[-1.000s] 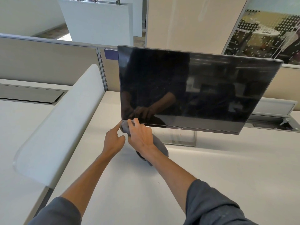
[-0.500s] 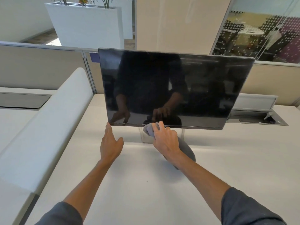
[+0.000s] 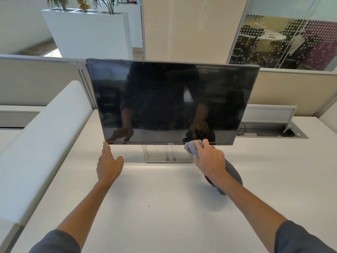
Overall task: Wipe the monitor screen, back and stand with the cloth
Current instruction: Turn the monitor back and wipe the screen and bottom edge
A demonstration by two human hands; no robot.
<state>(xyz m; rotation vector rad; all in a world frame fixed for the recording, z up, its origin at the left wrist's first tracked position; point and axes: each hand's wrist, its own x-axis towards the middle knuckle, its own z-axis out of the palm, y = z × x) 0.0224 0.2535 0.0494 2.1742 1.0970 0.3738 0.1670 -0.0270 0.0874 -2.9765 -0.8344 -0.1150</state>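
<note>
right hand [image 3: 209, 159] fingers clamped on grey cloth [image 3: 193, 147], pressed at monitor [image 3: 171, 101] bottom bezel | left hand [image 3: 108, 166] fingers apart, fingertip touching lower-left corner | white bench [image 3: 164, 207]

The right hand [image 3: 209, 159] has carried the grey cloth [image 3: 193, 148] along the bottom edge of the monitor [image 3: 171, 101] from its left corner to right of the logo, while the left hand [image 3: 108, 164] has opened, fingertips at that left corner.
</note>
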